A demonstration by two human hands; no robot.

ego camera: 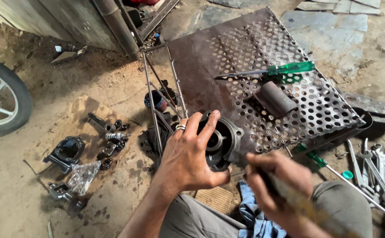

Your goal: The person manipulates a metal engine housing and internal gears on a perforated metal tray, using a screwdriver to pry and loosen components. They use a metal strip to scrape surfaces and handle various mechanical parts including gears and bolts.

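Note:
My left hand (189,154) grips a round dark metal housing (222,140) with a hollow centre, held against the near edge of a rusty perforated metal plate (254,57). A ring sits on one finger. My right hand (277,185) is closed around a long rusty tool (302,203) whose tip reaches towards the housing; the hand and tool are blurred. On the plate lie a green-handled screwdriver (272,70) and a short dark metal cylinder (274,99).
Small engine parts (108,136) and a plastic bag (83,175) lie on cardboard at left. A wheel (2,99) stands at far left. Spanners (377,169) and another green-handled screwdriver (320,161) lie on the ground at right. A blue rag (254,216) rests by my knee.

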